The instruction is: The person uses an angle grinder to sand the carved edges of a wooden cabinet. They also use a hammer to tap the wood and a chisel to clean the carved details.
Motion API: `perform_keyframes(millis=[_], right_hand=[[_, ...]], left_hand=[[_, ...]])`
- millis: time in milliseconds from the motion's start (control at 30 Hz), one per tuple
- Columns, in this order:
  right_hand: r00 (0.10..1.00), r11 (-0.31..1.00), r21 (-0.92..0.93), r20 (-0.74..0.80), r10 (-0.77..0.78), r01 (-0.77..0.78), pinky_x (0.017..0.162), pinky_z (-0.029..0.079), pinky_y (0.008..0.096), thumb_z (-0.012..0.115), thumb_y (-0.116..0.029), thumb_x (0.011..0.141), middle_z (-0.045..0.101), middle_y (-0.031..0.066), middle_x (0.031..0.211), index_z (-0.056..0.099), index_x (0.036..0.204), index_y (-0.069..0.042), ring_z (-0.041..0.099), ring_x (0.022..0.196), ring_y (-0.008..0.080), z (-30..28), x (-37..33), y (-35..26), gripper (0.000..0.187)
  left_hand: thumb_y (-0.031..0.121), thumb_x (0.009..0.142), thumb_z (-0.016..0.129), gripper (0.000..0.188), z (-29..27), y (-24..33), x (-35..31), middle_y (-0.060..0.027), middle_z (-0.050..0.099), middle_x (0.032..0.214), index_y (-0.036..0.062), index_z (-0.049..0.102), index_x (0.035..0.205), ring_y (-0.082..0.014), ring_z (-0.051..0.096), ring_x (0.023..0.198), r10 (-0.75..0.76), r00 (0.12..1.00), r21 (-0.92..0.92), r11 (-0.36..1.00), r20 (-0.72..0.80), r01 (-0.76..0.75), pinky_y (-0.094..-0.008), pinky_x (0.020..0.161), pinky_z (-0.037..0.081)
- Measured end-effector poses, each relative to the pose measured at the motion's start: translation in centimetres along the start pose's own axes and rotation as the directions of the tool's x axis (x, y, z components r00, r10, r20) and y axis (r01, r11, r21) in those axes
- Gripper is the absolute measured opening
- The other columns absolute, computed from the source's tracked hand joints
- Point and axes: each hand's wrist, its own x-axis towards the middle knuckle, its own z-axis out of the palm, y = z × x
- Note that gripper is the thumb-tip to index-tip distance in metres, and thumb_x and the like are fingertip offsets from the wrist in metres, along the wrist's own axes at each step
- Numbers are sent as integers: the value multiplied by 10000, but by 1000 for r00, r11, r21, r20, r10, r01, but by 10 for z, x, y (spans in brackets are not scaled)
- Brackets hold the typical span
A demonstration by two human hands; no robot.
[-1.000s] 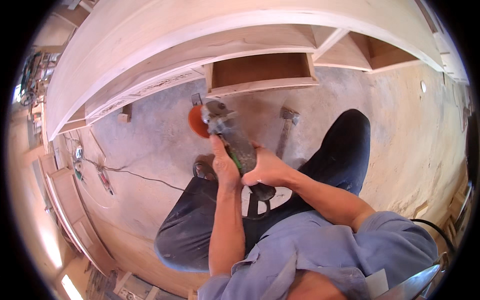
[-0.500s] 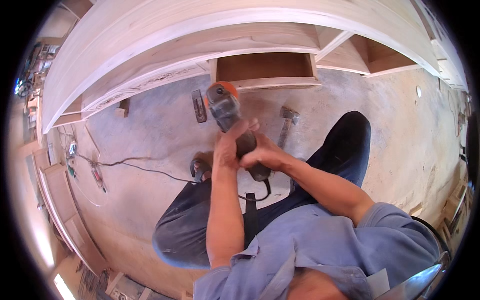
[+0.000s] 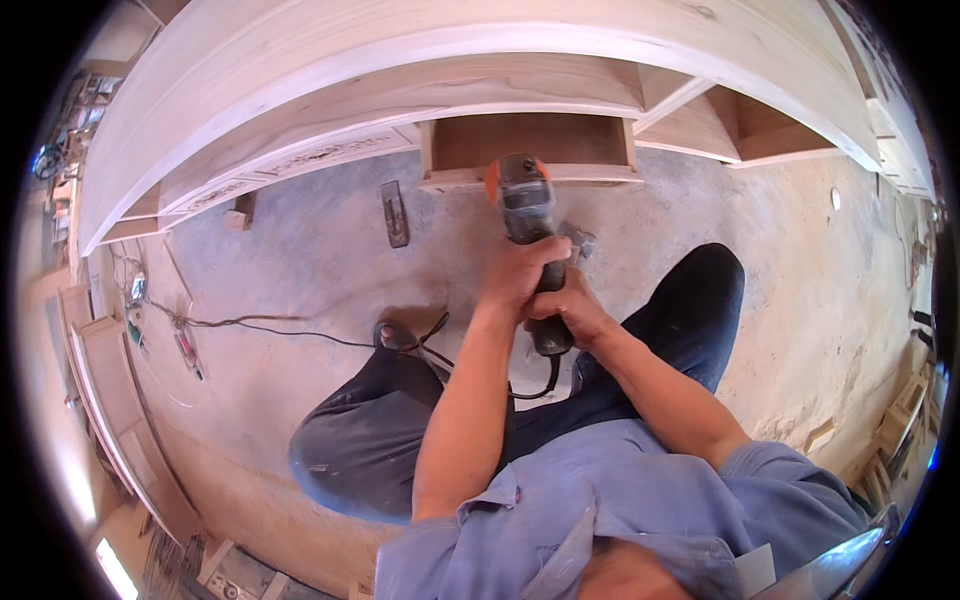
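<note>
Both my hands are wrapped round the dark body of an angle grinder (image 3: 527,208). My left hand (image 3: 513,275) closes on it nearer the head, and my right hand (image 3: 572,303) grips farther back, close to the cord end. An orange disc (image 3: 492,185) shows at the edge of the grinder's head. That head overlaps the front board of an open wooden drawer (image 3: 600,173); whether disc and wood touch, I cannot tell. From the rear of the tool a black cord (image 3: 553,378) curves down past my legs. The fingertips are partly hidden behind the body.
A long pale wooden cabinet (image 3: 450,30) spans the far side. On the concrete floor lie a hand plane (image 3: 395,215) and, partly covered by my hands, a hammer (image 3: 581,243). Cables (image 3: 240,321) trail at left beside a red-handled tool (image 3: 187,350). Wooden frames (image 3: 115,390) stand farther left.
Both hands have carried the grinder to the right, from the drawer's left end toward its middle. The hammer, seen whole earlier, is now partly covered. My knees have shifted slightly.
</note>
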Motion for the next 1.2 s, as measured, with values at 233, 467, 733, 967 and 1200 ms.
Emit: perform_keyframes(millis=[233, 467, 733, 967, 1200], right_hand=[[970, 980, -163, 234, -71, 111, 703, 546, 337, 751, -93, 608, 657, 88, 829, 634, 930, 14, 649, 801, 190, 38, 49, -11, 359], [999, 999, -11, 6, 39, -38, 663, 537, 318, 748, -88, 592, 655, 87, 819, 641, 922, 8, 648, 726, 173, -2, 4, -7, 359], [981, 990, -110, 183, -68, 89, 635, 520, 302, 717, -95, 617, 648, 52, 765, 660, 877, 9, 629, 698, 141, 26, 30, -9, 287], [999, 1000, -20, -37, 3, -4, 682, 545, 329, 733, -116, 607, 672, 106, 821, 635, 895, 58, 667, 747, 202, -30, -16, 6, 351], [986, 986, -106, 125, -113, 126, 653, 520, 300, 694, -93, 636, 659, 60, 792, 652, 872, 18, 635, 710, 153, 5, 11, -9, 264]], left_hand=[[171, 822, 728, 222, -44, 28, -7, -65, 688, 871, -11, 709, 947, -159, 645, 756, -41, 986, -174, 985, -161, 13, -306, 681, 513], [167, 821, 728, 226, 12, -2, 8, -72, 691, 855, -16, 708, 954, -177, 646, 749, 7, 998, 75, 997, -62, -2, -320, 686, 517], [163, 826, 712, 201, -27, 13, -8, -93, 685, 869, -15, 708, 921, -185, 653, 746, -51, 990, -221, 975, -130, 22, -321, 686, 531], [194, 765, 766, 230, 36, -19, 3, -44, 662, 824, 9, 695, 881, -161, 619, 711, -50, 998, 62, 997, -43, 53, -335, 669, 497], [182, 830, 699, 225, -8, 6, -4, -115, 701, 900, -18, 690, 934, -197, 665, 762, -99, 992, -161, 983, -78, 85, -335, 702, 537]])
